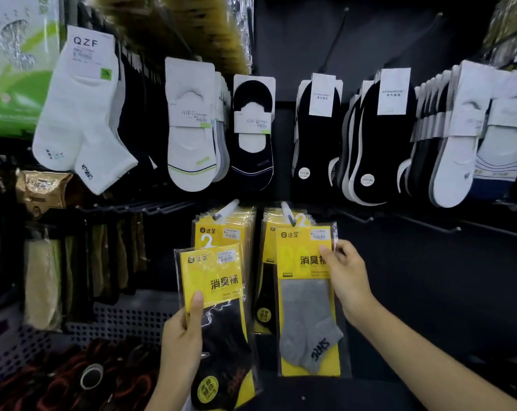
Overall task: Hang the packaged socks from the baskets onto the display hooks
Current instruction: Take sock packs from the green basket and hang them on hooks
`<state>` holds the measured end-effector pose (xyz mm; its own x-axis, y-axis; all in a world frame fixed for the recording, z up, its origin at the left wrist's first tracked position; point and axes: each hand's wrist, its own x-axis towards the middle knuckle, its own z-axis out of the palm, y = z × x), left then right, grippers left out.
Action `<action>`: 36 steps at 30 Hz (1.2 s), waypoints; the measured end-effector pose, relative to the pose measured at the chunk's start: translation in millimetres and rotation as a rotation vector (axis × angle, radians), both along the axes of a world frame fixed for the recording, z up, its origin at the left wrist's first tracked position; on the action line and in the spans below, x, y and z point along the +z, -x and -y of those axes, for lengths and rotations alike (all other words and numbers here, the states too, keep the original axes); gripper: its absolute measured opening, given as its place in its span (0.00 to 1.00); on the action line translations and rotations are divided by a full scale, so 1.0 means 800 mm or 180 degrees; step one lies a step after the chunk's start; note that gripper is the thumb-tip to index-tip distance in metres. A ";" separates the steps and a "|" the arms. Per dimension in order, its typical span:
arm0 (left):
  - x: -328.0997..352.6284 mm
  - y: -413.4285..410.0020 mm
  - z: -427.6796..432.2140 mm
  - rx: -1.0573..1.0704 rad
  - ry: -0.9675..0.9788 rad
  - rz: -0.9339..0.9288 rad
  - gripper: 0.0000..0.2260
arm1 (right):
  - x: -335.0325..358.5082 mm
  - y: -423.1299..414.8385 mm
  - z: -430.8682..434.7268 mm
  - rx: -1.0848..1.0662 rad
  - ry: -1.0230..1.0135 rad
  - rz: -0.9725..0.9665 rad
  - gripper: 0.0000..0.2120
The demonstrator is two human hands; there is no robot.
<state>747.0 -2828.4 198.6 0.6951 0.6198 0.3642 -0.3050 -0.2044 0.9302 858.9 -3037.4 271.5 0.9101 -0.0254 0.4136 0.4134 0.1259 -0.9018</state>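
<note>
Holding two sock packs upright at the lower hooks

The left hand point(180, 339) grips the black pack point(221, 336) at its left edge, with the thumb laid on the yellow card. The pack's long axis runs nearly vertical, header up and leaning a little left. Its top overlaps the yellow stack point(221, 232) on the left hook point(228, 209).

The right hand point(346, 274) pinches the grey pack point(306, 315) at its upper right edge. This pack stands straight, header up, with its top just under the tip of the right hook point(287, 213). Whether the hook passes through it cannot be told. More yellow packs point(269, 241) hang behind it.

The two held packs are near each other, with a narrow gap between them. Right of the grey pack is dark panel point(423, 292) with thin hooks point(446, 228) above. A basket point(118, 318) sits at lower left.
</note>
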 end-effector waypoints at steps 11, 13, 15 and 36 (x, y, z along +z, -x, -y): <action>0.006 -0.004 -0.007 -0.0074 -0.0010 0.0087 0.21 | -0.016 -0.072 -0.033 -0.0897 0.0264 -0.0442 0.11; 0.006 -0.005 -0.006 -0.0131 -0.0034 0.0047 0.23 | -0.026 -0.075 -0.028 -0.1152 0.0373 -0.0604 0.13; 0.005 -0.007 -0.005 -0.0190 -0.0036 0.0058 0.24 | -0.038 -0.070 -0.020 -0.1342 0.0454 -0.0713 0.13; -0.021 -0.042 0.077 -0.1744 -0.0178 -0.0128 0.25 | -0.031 0.031 0.003 0.0095 -0.0135 -0.0230 0.06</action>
<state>780.4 -2890.4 181.9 0.9246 0.1439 0.3528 -0.3452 -0.0751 0.9355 834.3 -3040.1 246.5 0.9381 -0.0140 0.3461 0.3430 0.1758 -0.9227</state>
